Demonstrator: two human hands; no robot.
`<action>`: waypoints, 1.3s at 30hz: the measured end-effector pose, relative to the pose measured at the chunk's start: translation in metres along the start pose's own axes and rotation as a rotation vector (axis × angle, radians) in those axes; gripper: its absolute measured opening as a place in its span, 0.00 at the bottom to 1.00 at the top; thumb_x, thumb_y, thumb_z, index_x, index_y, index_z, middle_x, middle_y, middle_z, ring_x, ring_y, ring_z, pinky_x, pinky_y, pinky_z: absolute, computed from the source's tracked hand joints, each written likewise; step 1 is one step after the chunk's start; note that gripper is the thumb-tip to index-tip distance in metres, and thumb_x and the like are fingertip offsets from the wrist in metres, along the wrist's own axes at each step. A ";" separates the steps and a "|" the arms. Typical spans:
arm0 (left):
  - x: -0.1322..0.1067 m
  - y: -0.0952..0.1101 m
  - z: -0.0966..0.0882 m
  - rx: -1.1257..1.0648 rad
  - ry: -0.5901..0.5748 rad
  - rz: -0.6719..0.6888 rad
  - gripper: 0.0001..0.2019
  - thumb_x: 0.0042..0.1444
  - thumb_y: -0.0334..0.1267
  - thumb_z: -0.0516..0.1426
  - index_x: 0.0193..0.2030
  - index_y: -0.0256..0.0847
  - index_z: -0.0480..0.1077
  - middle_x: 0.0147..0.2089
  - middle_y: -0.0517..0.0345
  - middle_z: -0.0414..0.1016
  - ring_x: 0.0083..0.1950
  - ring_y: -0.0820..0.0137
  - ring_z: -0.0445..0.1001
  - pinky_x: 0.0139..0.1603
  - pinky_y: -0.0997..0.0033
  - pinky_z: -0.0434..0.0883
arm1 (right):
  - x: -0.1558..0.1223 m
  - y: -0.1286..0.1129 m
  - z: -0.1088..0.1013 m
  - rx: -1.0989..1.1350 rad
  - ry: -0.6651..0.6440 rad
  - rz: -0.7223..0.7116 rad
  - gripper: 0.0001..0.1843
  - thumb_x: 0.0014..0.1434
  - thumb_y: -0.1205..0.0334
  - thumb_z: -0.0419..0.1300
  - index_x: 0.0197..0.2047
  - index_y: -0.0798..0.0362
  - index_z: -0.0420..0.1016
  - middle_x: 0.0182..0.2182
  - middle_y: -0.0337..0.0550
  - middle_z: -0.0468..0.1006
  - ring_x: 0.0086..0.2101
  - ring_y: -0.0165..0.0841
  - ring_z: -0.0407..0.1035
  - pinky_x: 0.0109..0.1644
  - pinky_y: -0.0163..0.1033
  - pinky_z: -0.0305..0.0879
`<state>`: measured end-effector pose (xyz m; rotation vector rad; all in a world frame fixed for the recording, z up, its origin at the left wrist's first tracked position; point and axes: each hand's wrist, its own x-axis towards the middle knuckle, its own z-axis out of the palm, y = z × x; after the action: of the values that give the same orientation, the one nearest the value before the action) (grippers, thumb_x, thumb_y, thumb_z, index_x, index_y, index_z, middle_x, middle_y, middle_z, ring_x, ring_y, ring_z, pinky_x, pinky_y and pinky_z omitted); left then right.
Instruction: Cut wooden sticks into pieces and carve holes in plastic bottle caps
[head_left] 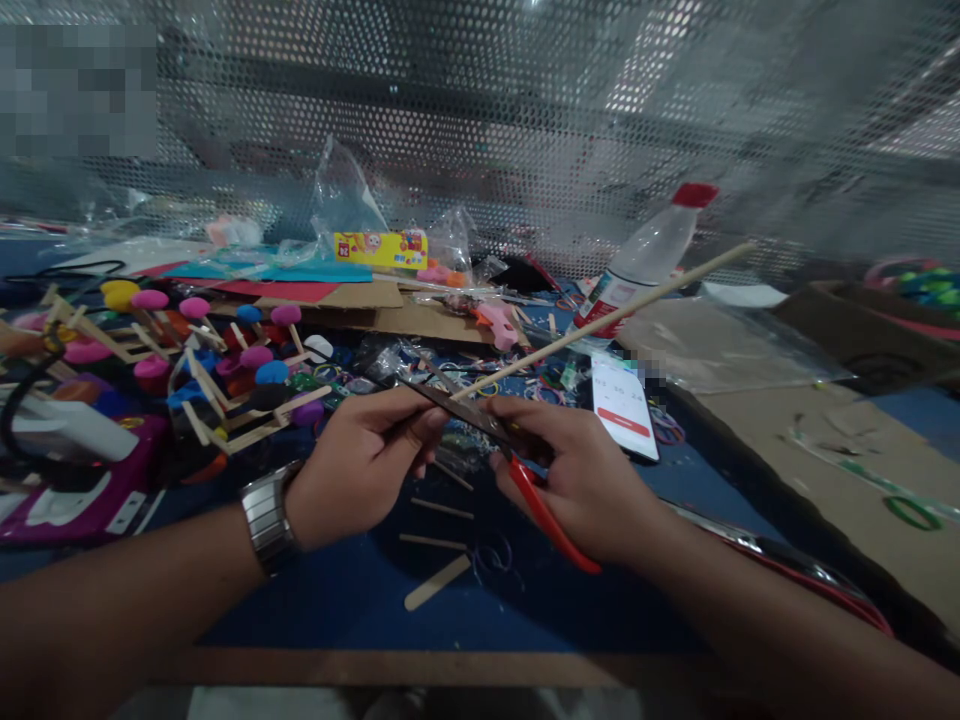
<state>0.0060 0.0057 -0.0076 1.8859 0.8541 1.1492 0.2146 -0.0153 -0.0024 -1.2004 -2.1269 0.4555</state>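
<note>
Wooden stick slants up and away to the right above the blue tabletop, its lower part pinched tight between our left thumb and fingers; our left hand sits nearest the cross-over, where scissors, gripped in our curled right hand, lie across its long axis

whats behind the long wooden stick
Behind the long wooden stick are the red-capped plastic bottle and, farther back, the perforated metal screen. The narrow strip of bottle that the stick crosses is covered, so it cannot be seen.
</note>
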 end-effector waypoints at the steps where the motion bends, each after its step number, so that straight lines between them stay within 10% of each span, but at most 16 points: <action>1: 0.000 0.000 0.000 0.001 -0.004 0.004 0.16 0.66 0.35 0.54 0.25 0.38 0.68 0.21 0.62 0.68 0.21 0.77 0.68 0.22 0.79 0.67 | 0.000 -0.001 0.000 0.004 -0.002 -0.005 0.15 0.56 0.65 0.58 0.46 0.55 0.79 0.32 0.45 0.82 0.34 0.38 0.77 0.38 0.40 0.73; 14: -0.002 0.000 -0.001 0.012 -0.071 -0.042 0.18 0.67 0.36 0.51 0.25 0.39 0.65 0.19 0.63 0.65 0.21 0.76 0.65 0.23 0.77 0.65 | 0.000 0.005 0.001 0.002 0.022 -0.023 0.15 0.54 0.65 0.60 0.44 0.54 0.82 0.43 0.49 0.85 0.41 0.42 0.81 0.42 0.41 0.76; 30: -0.004 0.001 -0.002 0.045 0.029 0.012 0.04 0.65 0.36 0.57 0.39 0.40 0.71 0.31 0.61 0.75 0.26 0.77 0.71 0.28 0.78 0.70 | 0.001 -0.003 -0.003 -0.008 -0.016 0.065 0.14 0.52 0.64 0.59 0.41 0.58 0.81 0.22 0.37 0.75 0.20 0.28 0.60 0.25 0.33 0.60; 39: 0.000 0.005 -0.002 0.026 0.061 0.040 0.08 0.62 0.28 0.55 0.32 0.38 0.71 0.27 0.61 0.73 0.23 0.78 0.71 0.24 0.80 0.71 | 0.001 0.003 0.003 -0.025 0.048 -0.008 0.12 0.56 0.63 0.59 0.42 0.55 0.80 0.38 0.48 0.84 0.32 0.37 0.77 0.37 0.39 0.72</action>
<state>0.0049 0.0039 -0.0021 1.9057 0.8720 1.2311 0.2145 -0.0128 -0.0058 -1.2041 -2.1013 0.3937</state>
